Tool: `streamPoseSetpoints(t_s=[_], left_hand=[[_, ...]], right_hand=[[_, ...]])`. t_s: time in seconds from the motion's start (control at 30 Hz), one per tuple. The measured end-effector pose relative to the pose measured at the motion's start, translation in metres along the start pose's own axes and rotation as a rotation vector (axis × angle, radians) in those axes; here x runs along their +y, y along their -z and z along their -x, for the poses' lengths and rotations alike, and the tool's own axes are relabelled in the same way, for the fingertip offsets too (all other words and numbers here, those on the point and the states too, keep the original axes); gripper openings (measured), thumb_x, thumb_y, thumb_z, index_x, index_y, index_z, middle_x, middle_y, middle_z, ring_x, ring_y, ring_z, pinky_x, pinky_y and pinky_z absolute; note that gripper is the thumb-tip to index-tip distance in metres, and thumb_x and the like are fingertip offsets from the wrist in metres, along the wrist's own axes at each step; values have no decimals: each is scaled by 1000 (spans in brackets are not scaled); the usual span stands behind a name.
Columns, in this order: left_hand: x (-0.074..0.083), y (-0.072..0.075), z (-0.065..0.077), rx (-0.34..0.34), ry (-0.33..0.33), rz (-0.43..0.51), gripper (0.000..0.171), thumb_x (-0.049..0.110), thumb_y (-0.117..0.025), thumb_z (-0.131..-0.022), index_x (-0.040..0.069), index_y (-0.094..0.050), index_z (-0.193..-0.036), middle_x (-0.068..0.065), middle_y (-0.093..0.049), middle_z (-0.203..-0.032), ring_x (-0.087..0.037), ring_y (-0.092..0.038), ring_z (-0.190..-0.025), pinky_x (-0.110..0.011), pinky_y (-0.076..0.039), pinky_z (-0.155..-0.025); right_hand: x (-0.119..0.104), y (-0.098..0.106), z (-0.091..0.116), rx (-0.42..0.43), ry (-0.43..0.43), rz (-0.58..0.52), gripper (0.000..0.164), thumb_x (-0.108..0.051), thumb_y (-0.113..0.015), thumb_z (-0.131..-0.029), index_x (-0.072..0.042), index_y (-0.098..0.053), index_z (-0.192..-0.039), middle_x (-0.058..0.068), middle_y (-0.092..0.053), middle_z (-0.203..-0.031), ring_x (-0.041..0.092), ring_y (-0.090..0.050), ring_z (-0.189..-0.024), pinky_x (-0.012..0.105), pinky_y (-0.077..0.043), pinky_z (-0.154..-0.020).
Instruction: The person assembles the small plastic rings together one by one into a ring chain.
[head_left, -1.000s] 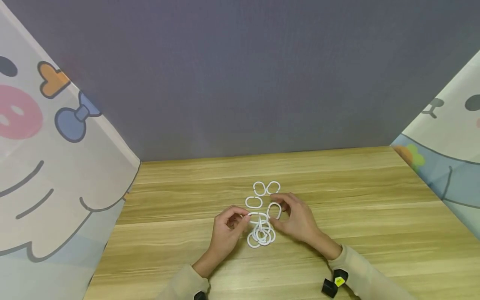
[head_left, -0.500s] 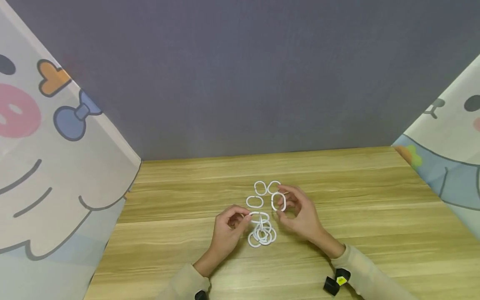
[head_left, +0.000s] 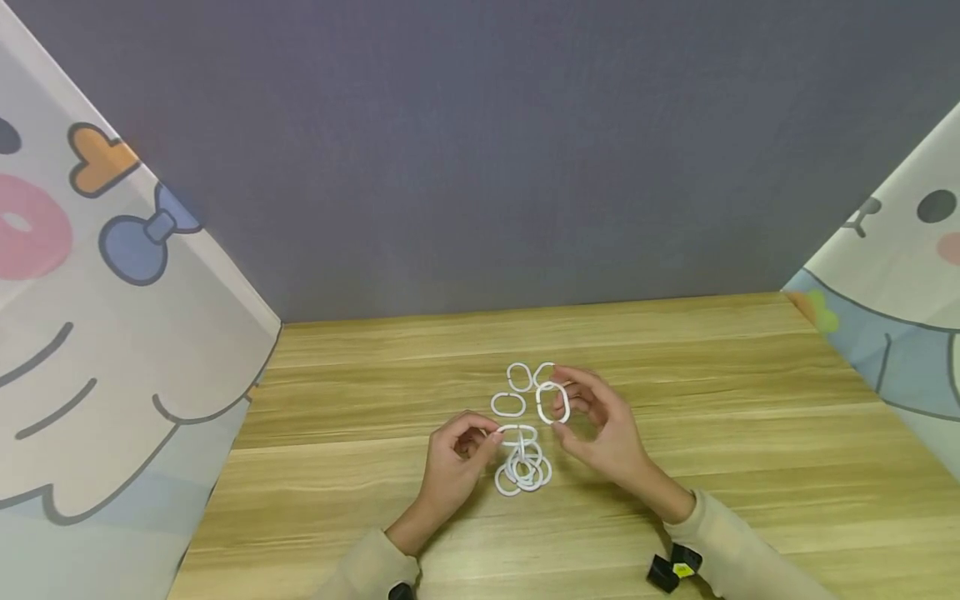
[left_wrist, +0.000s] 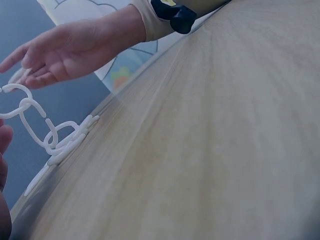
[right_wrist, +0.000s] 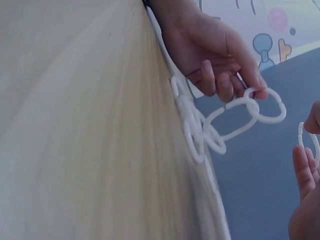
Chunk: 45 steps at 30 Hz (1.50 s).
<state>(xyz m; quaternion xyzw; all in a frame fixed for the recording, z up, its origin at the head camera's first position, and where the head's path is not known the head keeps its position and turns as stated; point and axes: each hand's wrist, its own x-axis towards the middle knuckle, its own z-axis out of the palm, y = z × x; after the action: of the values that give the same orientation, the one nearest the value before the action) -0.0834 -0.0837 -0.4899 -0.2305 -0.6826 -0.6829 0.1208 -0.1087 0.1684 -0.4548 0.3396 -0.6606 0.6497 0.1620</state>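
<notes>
In the lower middle of the head view, the left grip (head_left: 453,467) pinches the end ring (head_left: 517,427) of a white chain (head_left: 522,452), heaped on the table (head_left: 360,400). The right grip (head_left: 611,433) holds a loose ring (head_left: 567,404) to the upper right — only by its rim, so it could twist or slip. A weak left pinch could drop the end ring; overlapping links may tangle.

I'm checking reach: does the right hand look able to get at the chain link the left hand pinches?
Probably yes: though the right hand holds a ring, it is close, nothing visible stands between, and the pinched link juts out past the left hand.
</notes>
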Motion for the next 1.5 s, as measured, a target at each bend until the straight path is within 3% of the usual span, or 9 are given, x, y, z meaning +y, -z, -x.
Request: streamPoseSetpoints(t_s=[0.2, 0.43, 0.63, 0.97, 1.13, 1.37, 1.5], left_hand=[[2, 0, 0, -4, 12, 0, 4, -6, -76, -100, -8, -75, -104, -20, -71, -88, -1, -61, -74, -17, -47, -57], [3, 0, 0, -14, 22, 19, 10, 0, -78, -102, -10, -74, -103, -21, -70, -89, -2, -61, -74, -17, -47, -58], [3, 1, 1, -18, 14, 14, 11, 1, -78, -102, -10, -74, -103, -21, -70, -88, -2, -60, -74, -18, -48, -56], [5, 2, 2, -15, -20, 9, 4, -3, -79, -100, -4, -77, -102, -20, -71, -90, -2, -60, -74, -18, -48, -55], [4, 2, 1, 0, -39, 1, 7, -7, -79, -98, -3, -77, -102, -19, -71, -90, -2, -60, -74, -18, -48, -55], [4, 1, 2, 18, -27, -24, 9, -9, -77, -98, -1, -78, -101, -19, -72, -91, -2, -61, -74, -18, -49, -55], [4, 1, 2, 29, 2, -31, 3, -4, -78, -100, -3, -77, -102, -18, -72, -92, -2, -62, -74, -18, -49, -57]], right_hand=[[-11, -5, 0, -30, 6, 24, 78, 28, -73, -73, 17, -54, -148, 26, -67, -135, 21, -68, -95, 23, -62, -87], [-17, -11, 0, -69, 13, 23, 81, 31, -74, -73, 17, -52, -150, 29, -67, -136, 28, -68, -91, 23, -62, -85], [-21, -15, 2, -85, -15, 36, 83, 30, -75, -73, 15, -52, -151, 13, -68, -143, 30, -68, -91, 26, -64, -84], [-21, -21, 6, -108, -22, 79, 85, 29, -76, -73, 11, -54, -153, 31, -67, -133, 30, -68, -90, 29, -65, -83], [-21, -20, 6, -126, -19, 98, 87, 30, -75, -72, 10, -54, -154, 31, -69, -131, 28, -69, -89, 30, -66, -83], [-22, -20, 6, -164, -43, 86, 89, 31, -73, -74, 8, -52, -157, 19, -70, -141, 28, -70, -88, 32, -66, -83], [-23, -21, 7, -141, -87, 55, 83, 32, -65, -77, 9, -52, -155, 25, -70, -139, 22, -69, -89, 29, -65, -83]])
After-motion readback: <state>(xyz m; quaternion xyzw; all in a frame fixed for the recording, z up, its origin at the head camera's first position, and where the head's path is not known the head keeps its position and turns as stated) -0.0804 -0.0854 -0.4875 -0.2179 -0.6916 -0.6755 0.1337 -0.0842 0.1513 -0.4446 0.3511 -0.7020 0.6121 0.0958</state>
